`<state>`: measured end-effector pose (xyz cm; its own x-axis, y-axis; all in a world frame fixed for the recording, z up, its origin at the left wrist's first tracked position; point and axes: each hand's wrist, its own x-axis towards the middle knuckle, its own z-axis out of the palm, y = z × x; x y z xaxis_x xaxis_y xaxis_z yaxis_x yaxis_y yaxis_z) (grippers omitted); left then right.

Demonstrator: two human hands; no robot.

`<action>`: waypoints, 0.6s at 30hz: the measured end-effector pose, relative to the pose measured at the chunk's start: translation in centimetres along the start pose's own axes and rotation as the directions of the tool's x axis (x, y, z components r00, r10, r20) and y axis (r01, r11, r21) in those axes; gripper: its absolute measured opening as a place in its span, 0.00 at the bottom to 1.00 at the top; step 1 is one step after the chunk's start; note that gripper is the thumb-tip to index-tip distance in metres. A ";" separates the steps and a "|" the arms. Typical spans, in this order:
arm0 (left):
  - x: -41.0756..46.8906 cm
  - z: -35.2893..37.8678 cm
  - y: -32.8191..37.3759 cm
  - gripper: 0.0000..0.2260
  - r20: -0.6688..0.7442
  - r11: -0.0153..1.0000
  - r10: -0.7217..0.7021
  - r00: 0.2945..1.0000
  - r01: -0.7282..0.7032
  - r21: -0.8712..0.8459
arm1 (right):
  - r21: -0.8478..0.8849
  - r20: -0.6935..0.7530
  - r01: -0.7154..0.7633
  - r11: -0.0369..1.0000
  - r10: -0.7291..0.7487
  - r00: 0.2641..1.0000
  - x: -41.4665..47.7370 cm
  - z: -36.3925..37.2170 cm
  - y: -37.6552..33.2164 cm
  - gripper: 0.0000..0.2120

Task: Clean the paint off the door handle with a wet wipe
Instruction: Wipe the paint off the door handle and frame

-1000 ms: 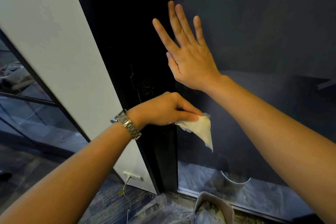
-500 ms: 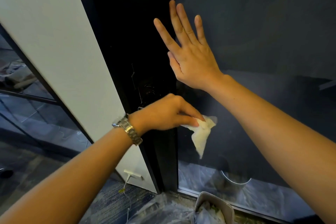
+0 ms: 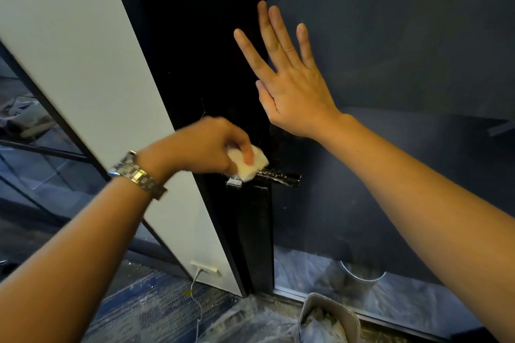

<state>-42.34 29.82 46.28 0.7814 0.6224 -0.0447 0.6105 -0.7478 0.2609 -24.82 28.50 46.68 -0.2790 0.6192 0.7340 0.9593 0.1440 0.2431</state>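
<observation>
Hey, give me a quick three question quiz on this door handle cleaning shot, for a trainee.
1. True or false: the right hand lies flat on the door with straight fingers.
2. Which one holds the wipe? A) left hand B) right hand C) neither
3. Fill in: the wipe is pressed against the door ____.
Key: 1 true; 2 A; 3 handle.
</observation>
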 end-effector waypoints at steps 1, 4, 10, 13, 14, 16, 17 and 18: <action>0.2 0.9 0.6 0.12 0.061 1.000 0.024 0.998 -0.024 -0.010 | 0.000 0.001 0.001 1.000 -0.001 1.000 0.0 0.0 0.0 0.28; 0.6 2.0 2.3 0.10 0.147 0.980 0.080 0.986 -0.051 -0.191 | -0.003 0.000 0.000 1.000 0.000 1.000 0.0 0.1 0.1 0.28; 0.8 1.0 0.5 0.09 0.075 0.962 0.072 0.995 -0.049 -0.270 | -0.001 0.007 -0.001 1.000 0.001 1.000 0.1 0.1 0.1 0.28; 1.2 1.1 0.1 0.14 0.055 0.971 0.069 0.996 -0.054 -0.235 | -0.006 -0.003 -0.002 1.000 0.002 1.000 0.1 0.3 0.0 0.28; 1.4 1.4 0.5 0.15 0.050 0.977 0.092 0.994 -0.081 -0.198 | -0.010 -0.005 -0.002 1.000 0.002 1.000 0.1 0.3 0.0 0.28; 2.0 2.6 1.8 0.16 0.001 0.980 0.143 0.990 -0.142 -0.138 | -0.016 -0.009 -0.003 1.000 0.003 1.000 0.1 0.3 0.0 0.28; 2.1 3.2 2.5 0.16 -0.041 0.978 0.167 0.985 -0.171 -0.121 | -0.015 -0.013 -0.004 1.000 0.004 1.000 0.1 0.3 0.0 0.28; 2.2 3.9 3.0 0.15 -0.079 0.975 0.187 0.979 -0.195 -0.109 | -0.011 -0.015 -0.006 1.000 0.006 1.000 0.1 0.3 0.0 0.28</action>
<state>-38.26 28.05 43.26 0.8691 0.4879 0.0815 0.4286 -0.8251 0.3681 -24.85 28.78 46.55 -0.2742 0.6079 0.7451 0.9603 0.1316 0.2460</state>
